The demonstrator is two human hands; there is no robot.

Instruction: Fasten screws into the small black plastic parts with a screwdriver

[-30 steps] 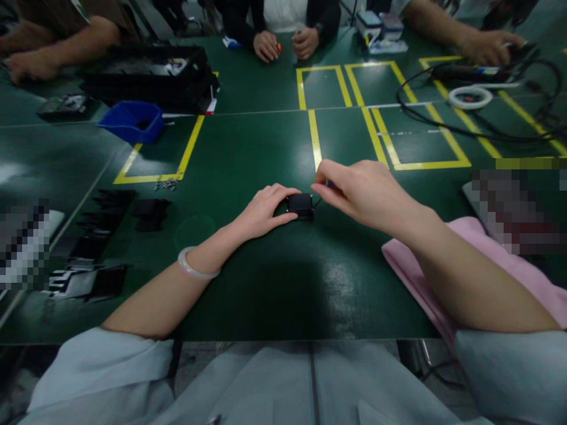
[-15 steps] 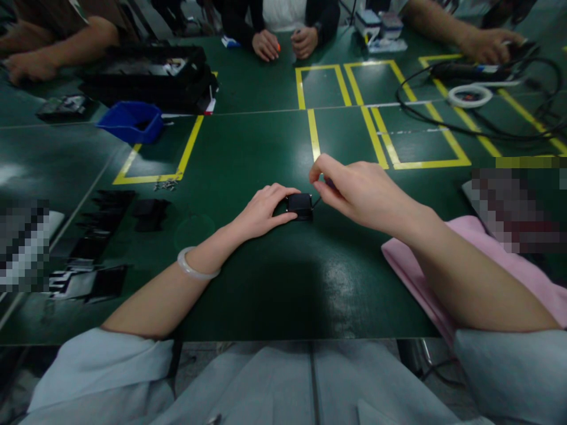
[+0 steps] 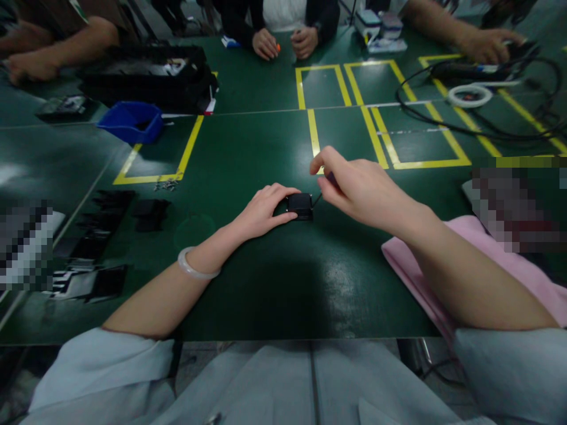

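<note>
A small black square part (image 3: pixel 300 206) lies on the green table (image 3: pixel 248 277) in front of me. My left hand (image 3: pixel 262 211) grips it from the left, thumb below and fingers curled over its top edge. My right hand (image 3: pixel 354 188) hovers just right of the part, fingers curled, forefinger raised, pinching a thin dark wire or tool (image 3: pixel 316 200) that reaches the part's right corner. What exactly the right fingers hold is too small to name.
A blue bin (image 3: pixel 130 121) and a black tray (image 3: pixel 150 77) stand at the back left. Black parts (image 3: pixel 110 218) and small screws (image 3: pixel 166 185) lie to the left. Cables (image 3: pixel 478 118) and a white ring (image 3: pixel 470 95) sit back right. A pink cloth (image 3: pixel 443 277) lies under my right arm. Other people's hands (image 3: pixel 286 44) rest at the far edge.
My right hand has lifted slightly and its forefinger has risen away from the part. The left hand and the black part have stayed put.
</note>
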